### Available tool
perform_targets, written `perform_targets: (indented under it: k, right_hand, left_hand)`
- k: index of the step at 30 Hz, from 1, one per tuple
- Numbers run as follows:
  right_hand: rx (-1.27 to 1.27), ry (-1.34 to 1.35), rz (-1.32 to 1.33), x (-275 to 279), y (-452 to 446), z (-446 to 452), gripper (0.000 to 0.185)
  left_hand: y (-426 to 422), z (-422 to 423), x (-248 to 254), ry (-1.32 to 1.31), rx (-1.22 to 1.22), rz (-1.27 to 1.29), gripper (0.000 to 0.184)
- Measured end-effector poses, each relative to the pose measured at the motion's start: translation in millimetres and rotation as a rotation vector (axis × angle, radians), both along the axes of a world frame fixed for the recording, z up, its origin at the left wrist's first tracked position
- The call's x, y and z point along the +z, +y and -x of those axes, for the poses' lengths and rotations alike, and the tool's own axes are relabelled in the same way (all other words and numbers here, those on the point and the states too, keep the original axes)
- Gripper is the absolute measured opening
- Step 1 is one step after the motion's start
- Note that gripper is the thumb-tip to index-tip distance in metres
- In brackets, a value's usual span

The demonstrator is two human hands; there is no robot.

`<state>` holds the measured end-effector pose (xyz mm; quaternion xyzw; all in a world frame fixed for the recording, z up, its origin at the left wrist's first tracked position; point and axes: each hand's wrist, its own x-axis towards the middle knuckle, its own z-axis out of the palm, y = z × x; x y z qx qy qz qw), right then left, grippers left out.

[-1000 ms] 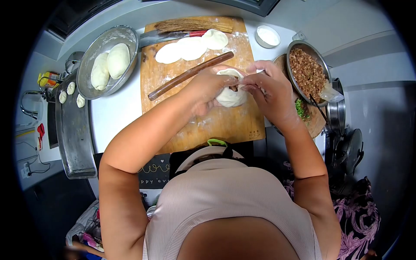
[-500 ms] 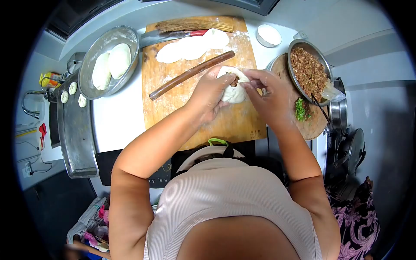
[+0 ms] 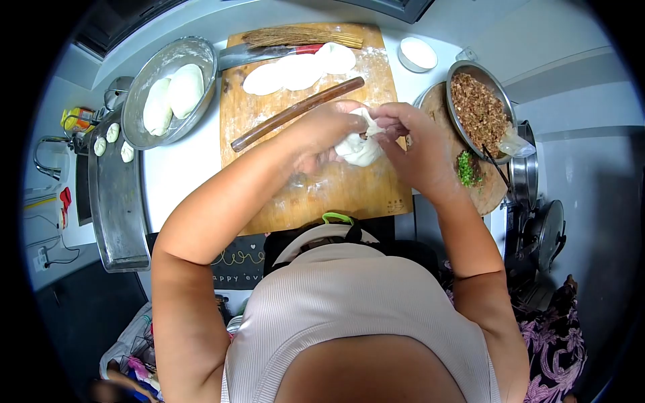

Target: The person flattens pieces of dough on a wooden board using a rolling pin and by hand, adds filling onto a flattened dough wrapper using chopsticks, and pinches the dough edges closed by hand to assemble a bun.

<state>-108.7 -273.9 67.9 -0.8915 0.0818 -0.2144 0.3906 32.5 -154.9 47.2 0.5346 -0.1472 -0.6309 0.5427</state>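
Bare left arm bent wide at the elbow, running diagonally up and inward; bare right arm also bent, running up and slightly inward. Bare left hand cupped, thumb side up, its thumb pointing toward the bare right hand, which curls inward in a pinch. Hands near each other, some fingers hidden.
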Motion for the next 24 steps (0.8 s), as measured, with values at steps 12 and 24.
perform_targets:
  k: [12,24]
  right_hand:
    - [-0.051,-0.078,-0.215,-18.1,3.1,-1.5,0.021]
    - [-0.028,-0.104,0.080,-2.6,2.1,-4.6,0.021]
  left_hand:
    - [-4.2,42.0,-34.4,0.502,0.598,0.489,0.056]
    - [6.4,29.6,-10.5,0.369,0.421,0.415,0.059]
